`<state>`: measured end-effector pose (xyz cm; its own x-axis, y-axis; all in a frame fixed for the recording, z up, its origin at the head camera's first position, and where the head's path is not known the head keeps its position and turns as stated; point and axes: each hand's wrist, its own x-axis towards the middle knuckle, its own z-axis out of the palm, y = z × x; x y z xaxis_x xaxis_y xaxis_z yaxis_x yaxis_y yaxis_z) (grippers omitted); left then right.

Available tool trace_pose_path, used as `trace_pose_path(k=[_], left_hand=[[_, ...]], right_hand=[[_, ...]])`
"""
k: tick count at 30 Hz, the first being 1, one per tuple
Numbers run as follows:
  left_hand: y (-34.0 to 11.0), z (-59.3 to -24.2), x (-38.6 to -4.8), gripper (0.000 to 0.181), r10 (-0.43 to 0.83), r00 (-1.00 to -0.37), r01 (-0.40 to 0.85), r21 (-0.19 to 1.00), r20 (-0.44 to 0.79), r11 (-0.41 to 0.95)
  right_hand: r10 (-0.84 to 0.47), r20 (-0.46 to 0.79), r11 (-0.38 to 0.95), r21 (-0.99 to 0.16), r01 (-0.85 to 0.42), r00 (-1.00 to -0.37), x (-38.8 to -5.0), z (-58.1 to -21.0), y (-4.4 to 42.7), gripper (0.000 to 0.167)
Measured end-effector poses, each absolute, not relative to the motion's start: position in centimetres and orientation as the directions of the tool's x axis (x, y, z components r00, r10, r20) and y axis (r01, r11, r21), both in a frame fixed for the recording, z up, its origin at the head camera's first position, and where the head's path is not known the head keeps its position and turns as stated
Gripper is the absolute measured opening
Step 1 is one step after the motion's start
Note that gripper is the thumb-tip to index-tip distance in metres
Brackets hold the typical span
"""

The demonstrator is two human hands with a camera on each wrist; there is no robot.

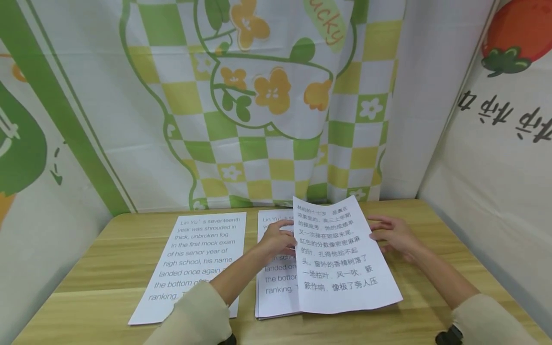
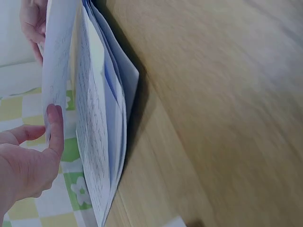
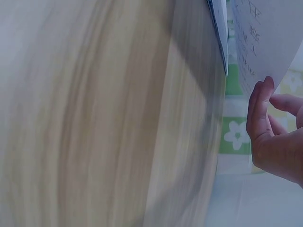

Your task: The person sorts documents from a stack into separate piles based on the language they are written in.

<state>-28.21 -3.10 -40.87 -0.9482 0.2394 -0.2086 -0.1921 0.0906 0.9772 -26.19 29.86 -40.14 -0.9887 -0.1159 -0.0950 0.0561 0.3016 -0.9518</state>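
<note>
A white sheet of paper (image 1: 336,256) with printed Chinese text is held raised, facing me, its top corners curling. My left hand (image 1: 277,239) pinches its left edge; the left wrist view shows a fingertip of that hand (image 2: 33,165) against the paper. At the opposite edge, my right hand (image 1: 397,238) pinches the sheet between thumb and fingers, also seen as a hand (image 3: 274,132) in the right wrist view. Below and partly behind the sheet is a stack of papers (image 1: 276,282), with English print on its top page. Several layers of the stack (image 2: 111,109) spread slightly at one corner.
Left of the stack, a separate English-printed sheet (image 1: 200,251) lies on the wooden table (image 1: 108,268), partly covered by my left forearm. A patterned green and yellow curtain (image 1: 258,158) hangs behind the table. Printed white cloth walls (image 1: 496,191) stand at both sides.
</note>
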Motion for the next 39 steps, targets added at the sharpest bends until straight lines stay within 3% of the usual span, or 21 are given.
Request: trace_pose_path(k=[29, 39], left_hand=[[4.3, -41.4, -28.8, 0.070, 0.281, -0.935, -0.207, 0.976, -0.218, 0.072], [6.1, -41.1, -28.4, 0.067, 0.354, -0.898, -0.272, 0.962, -0.263, 0.026]], right_hand=[[-0.122, -0.091, 0.353, -0.935, 0.043, -0.988, -26.4, -40.0, 37.2, 0.063], [-0.132, -0.070, 0.341, -0.940, 0.021, -0.989, -26.5, -39.4, 39.3, 0.057]])
